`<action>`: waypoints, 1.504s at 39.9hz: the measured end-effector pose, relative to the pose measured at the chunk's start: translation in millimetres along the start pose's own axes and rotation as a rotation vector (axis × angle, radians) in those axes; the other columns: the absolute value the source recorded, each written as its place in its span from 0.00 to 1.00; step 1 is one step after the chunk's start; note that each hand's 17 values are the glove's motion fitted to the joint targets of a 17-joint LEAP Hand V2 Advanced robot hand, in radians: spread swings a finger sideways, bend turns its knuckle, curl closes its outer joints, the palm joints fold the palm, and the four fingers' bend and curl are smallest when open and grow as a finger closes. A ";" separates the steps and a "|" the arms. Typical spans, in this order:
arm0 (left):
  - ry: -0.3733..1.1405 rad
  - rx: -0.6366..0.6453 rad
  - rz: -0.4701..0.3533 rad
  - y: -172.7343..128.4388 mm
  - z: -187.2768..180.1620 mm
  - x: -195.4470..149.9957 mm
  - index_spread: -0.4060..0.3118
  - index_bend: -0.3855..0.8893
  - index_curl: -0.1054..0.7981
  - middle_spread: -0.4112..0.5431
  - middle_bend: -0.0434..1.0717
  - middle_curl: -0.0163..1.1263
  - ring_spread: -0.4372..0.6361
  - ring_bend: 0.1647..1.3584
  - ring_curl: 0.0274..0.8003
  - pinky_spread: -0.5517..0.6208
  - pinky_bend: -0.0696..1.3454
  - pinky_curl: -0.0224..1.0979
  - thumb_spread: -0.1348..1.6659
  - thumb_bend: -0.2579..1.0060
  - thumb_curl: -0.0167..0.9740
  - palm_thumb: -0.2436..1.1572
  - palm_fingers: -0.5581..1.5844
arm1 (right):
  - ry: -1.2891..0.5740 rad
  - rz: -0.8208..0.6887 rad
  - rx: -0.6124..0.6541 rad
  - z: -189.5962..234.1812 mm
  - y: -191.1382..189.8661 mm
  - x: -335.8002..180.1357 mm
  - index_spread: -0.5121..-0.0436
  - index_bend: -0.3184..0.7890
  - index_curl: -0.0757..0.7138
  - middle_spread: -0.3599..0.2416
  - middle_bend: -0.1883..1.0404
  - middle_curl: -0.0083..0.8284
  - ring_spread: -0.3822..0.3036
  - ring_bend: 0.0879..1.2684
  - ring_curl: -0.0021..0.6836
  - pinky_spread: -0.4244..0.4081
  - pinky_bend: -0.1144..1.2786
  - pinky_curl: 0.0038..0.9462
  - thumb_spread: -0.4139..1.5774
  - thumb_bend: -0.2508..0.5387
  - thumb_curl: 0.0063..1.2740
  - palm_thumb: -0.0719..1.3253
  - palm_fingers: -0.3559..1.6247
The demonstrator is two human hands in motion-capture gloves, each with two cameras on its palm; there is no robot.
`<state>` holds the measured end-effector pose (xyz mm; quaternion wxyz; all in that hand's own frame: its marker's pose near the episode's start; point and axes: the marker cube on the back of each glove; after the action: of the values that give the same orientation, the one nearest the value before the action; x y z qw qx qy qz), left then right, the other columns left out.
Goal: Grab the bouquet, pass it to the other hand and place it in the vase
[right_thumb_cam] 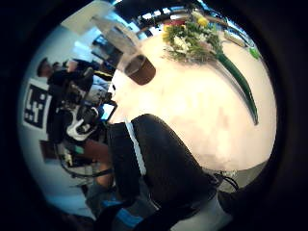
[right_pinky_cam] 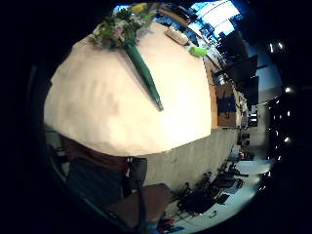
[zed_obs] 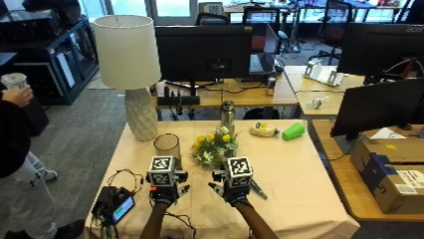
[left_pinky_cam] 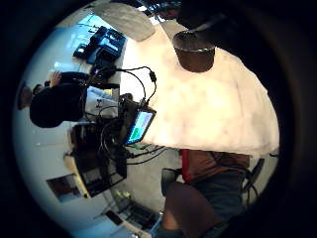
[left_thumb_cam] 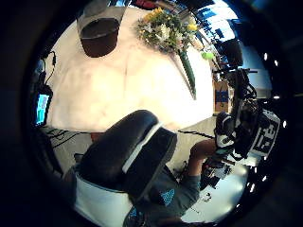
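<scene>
- Left hand [zed_obs: 163, 195] wore a black glove; forearm below it was bare, no sleeve in the outside view.
- Right hand [zed_obs: 233, 193] wore a matching black glove; forearm likewise unsleeved.
- In the left thumb side palm view the other gloved hand [left_thumb_cam: 128, 153] showed as rounded black padding with a pale strip across it and a white band at the wrist.
- Right thumb side palm view showed a glove [right_thumb_cam: 159, 161] of the same make: black, with one pale strip.
- Palm views caught a reddish-brown top [left_pinky_cam: 215, 163] and dark blue-grey shorts [left_pinky_cam: 225, 191] on the seated person.
</scene>
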<state>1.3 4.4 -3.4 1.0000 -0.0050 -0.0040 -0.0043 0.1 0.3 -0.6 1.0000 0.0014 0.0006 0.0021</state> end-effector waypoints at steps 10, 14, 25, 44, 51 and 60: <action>0.005 -0.018 0.015 -7.5 9.8 3.6 0.60 0.38 0.18 0.63 0.22 0.13 0.74 0.29 0.17 0.78 0.44 0.21 0.49 0.19 0.10 0.17 0.35 | 0.002 -0.004 0.008 1.6 -3.5 1.1 0.40 0.43 0.27 0.61 0.33 0.18 0.75 0.10 0.12 0.80 0.39 0.19 0.64 0.38 0.06 0.16 0.27; 0.012 -0.020 0.026 -5.2 5.2 4.3 0.61 0.38 0.20 0.64 0.22 0.15 0.77 0.31 0.20 0.80 0.45 0.22 0.54 0.19 0.13 0.17 0.34 | -0.004 -0.001 -0.011 -3.8 1.2 -1.3 0.34 0.43 0.30 0.62 0.33 0.21 0.77 0.10 0.15 0.82 0.40 0.22 0.69 0.36 0.08 0.17 0.26; 0.021 -0.002 0.029 -9.3 2.7 0.5 0.61 0.39 0.25 0.66 0.24 0.21 0.81 0.34 0.23 0.83 0.47 0.26 0.59 0.18 0.18 0.17 0.32 | -0.004 -0.004 -0.005 -1.2 -1.5 0.5 0.28 0.43 0.36 0.63 0.32 0.28 0.79 0.10 0.20 0.85 0.40 0.26 0.76 0.31 0.12 0.18 0.25; 0.025 -0.013 0.038 -7.0 0.3 1.6 0.61 0.39 0.30 0.67 0.24 0.26 0.82 0.37 0.27 0.84 0.49 0.30 0.61 0.18 0.23 0.16 0.31 | -0.011 0.103 -0.024 1.6 -10.2 64.4 0.26 0.40 0.40 0.63 0.31 0.35 0.81 0.11 0.27 0.86 0.42 0.31 0.78 0.30 0.16 0.19 0.22; 0.037 -0.009 0.049 -11.1 3.6 4.2 0.61 0.39 0.31 0.68 0.25 0.28 0.83 0.38 0.28 0.83 0.50 0.30 0.61 0.18 0.24 0.16 0.30 | -0.039 0.202 -0.040 24.3 -26.7 120.4 0.26 0.39 0.38 0.66 0.31 0.36 0.82 0.12 0.29 0.87 0.45 0.34 0.77 0.29 0.17 0.19 0.19; 0.035 -0.008 0.051 -21.3 13.4 2.6 0.61 0.39 0.31 0.68 0.25 0.29 0.83 0.39 0.29 0.83 0.51 0.31 0.61 0.18 0.25 0.16 0.29 | -0.090 0.294 -0.087 67.3 -40.7 169.2 0.27 0.38 0.36 0.69 0.31 0.37 0.83 0.13 0.31 0.87 0.49 0.36 0.76 0.29 0.19 0.21 0.16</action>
<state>3.5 -16.9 10.2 0.9996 -0.0089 0.0138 0.0210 169.5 -39.9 66.4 0.9871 -0.0419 -0.0445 0.1482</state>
